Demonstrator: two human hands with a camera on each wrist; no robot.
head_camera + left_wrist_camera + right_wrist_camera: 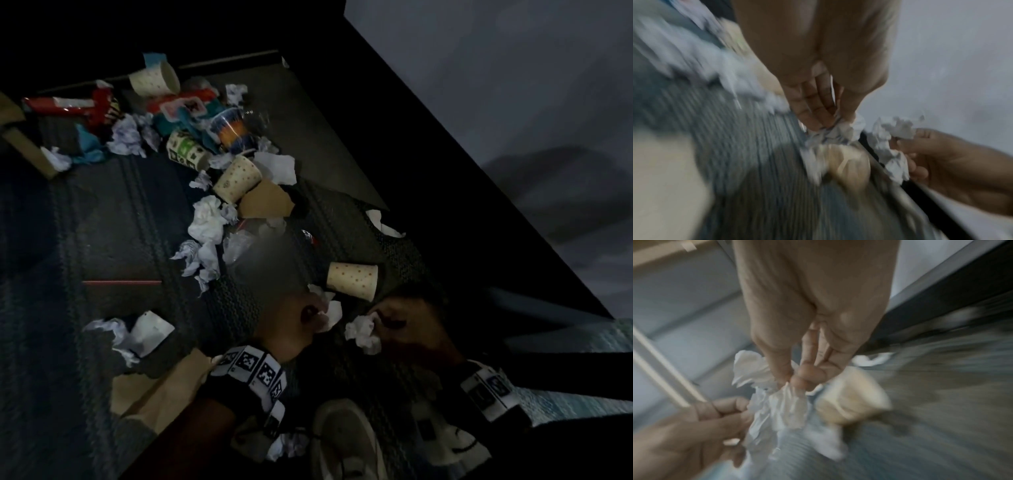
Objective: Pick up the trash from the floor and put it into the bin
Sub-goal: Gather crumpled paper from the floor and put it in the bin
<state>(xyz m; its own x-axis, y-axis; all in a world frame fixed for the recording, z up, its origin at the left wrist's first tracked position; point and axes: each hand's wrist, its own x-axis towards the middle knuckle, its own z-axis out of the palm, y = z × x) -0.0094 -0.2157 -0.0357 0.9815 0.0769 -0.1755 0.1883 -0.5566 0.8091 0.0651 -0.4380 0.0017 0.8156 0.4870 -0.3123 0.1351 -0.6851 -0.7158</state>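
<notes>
While left hand (301, 322) and right hand (404, 322) each pinch one crumpled tissue (363, 334) (fingers clamped), three dotted cups (352, 279)

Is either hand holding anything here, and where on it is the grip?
Both. The left hand pinches a crumpled paper wad at its top edge; the right hand pinches another crumpled tissue by its upper end.

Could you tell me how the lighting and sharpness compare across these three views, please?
Head view: dim and underexposed, hands in shadow, though the dotted paper cup reads clearly. Left wrist view: brighter, floor streaked by motion blur, left hand fairly sharp. Right wrist view: similar streaking; the crumpled tissue in the right hand stays legible.
</notes>
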